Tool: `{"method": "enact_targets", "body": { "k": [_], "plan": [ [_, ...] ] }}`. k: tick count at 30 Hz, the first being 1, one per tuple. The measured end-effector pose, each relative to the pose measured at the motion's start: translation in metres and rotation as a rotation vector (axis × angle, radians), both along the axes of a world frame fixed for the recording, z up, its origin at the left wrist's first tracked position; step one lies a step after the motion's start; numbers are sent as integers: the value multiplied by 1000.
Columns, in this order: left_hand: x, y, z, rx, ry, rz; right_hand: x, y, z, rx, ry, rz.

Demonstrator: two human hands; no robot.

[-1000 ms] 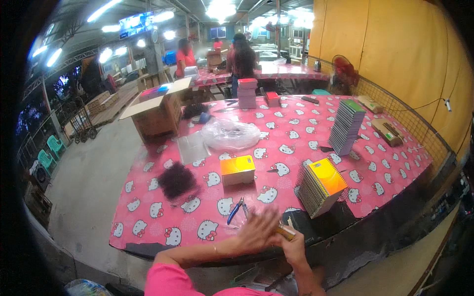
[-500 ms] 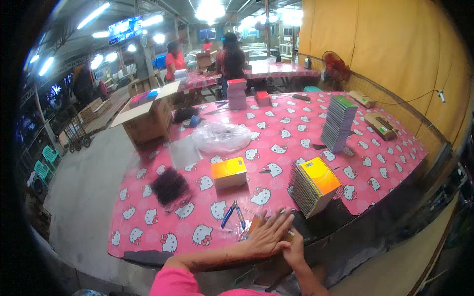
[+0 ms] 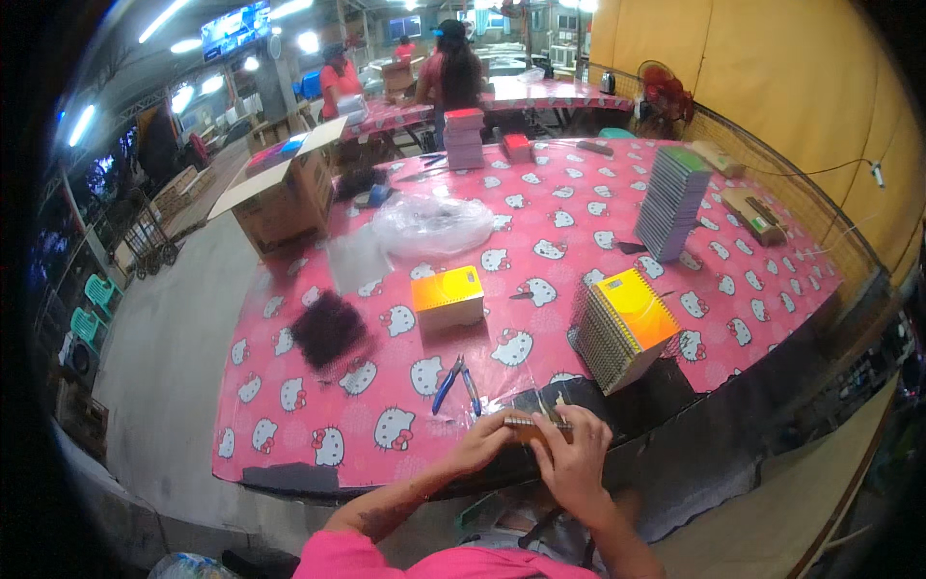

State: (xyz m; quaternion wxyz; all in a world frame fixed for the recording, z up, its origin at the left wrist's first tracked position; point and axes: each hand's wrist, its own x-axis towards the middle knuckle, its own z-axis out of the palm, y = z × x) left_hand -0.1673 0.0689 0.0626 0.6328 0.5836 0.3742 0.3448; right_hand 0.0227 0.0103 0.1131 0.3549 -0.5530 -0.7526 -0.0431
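Close to the table's near edge, my left hand (image 3: 484, 441) closes around the left end of a small orange spiral notebook (image 3: 524, 431). My right hand (image 3: 577, 454) grips its other end, thumb and fingers along the wire-bound edge. The notebook is tilted, and my fingers cover much of it. Just beyond my left hand lie blue-handled nippers (image 3: 455, 388), jaws pointing away. A tall stack of yellow-orange spiral notebooks (image 3: 629, 333) stands beyond my right hand. A shorter stack of similar notebooks (image 3: 449, 301) sits farther left.
A tangle of black coils (image 3: 328, 331) lies at left on the pink patterned table cover (image 3: 386, 458). Behind are a clear plastic bag (image 3: 434, 230), an open cardboard box (image 3: 287, 205) and a tall green-topped stack (image 3: 673, 207). People stand at a farther table; a red fan (image 3: 666, 95) stands right.
My left hand, earlier laid flat over the notebook and right hand, has drawn left to its end. My right hand now has its fingers on the bound edge. The view has shifted slightly.
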Motion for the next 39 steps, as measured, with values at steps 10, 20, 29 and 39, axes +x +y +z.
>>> {"method": "enact_targets", "body": {
  "k": [10, 20, 29, 39],
  "plan": [
    [-41, 49, -20, 739, 1199, 551, 7, 42, -29, -16, -56, 107],
    [-58, 42, -34, 259, 416, 480, -1, 46, -26, -10, -80, 147],
    [-24, -8, -22, -399, -505, 263, -3, 51, -23, 2, -86, 220],
    [-39, -3, -23, -359, -580, 261, -3, 54, -16, -63, -47, 241]
  ]
}}
